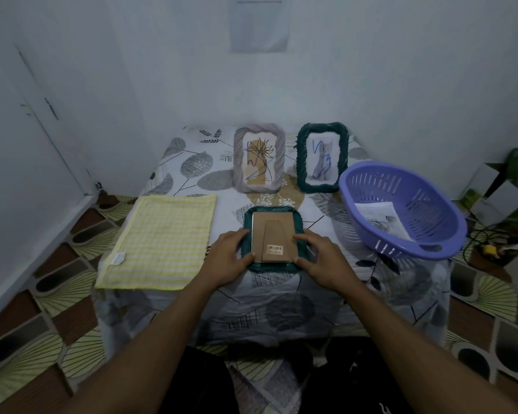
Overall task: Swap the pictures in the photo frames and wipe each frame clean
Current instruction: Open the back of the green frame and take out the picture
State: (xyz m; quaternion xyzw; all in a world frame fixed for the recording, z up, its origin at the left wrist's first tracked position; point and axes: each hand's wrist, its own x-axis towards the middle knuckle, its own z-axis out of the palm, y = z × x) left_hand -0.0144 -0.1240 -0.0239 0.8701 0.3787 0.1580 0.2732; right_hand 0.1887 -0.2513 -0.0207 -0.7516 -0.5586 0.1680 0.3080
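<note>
A dark green frame [272, 211] lies face down in the middle of the table, its brown cardboard back [274, 234] up. My left hand [228, 256] rests on its left edge and my right hand [320, 258] on its right edge, fingertips touching the backing. Behind it stand two upright frames: a grey rope-edged frame [240, 162] with a flower picture and a green rope-edged frame [301, 162] with a cat picture, both scribbled with blue marks. A yellow checked cloth [159, 243] lies flat at the left.
A purple plastic basket [407, 204] with printed pictures [383, 219] inside sits at the right of the table. A leaf-patterned tablecloth [281, 294] covers the table. White walls close in behind and at the left. Boxes and clutter [503, 192] lie on the floor at the right.
</note>
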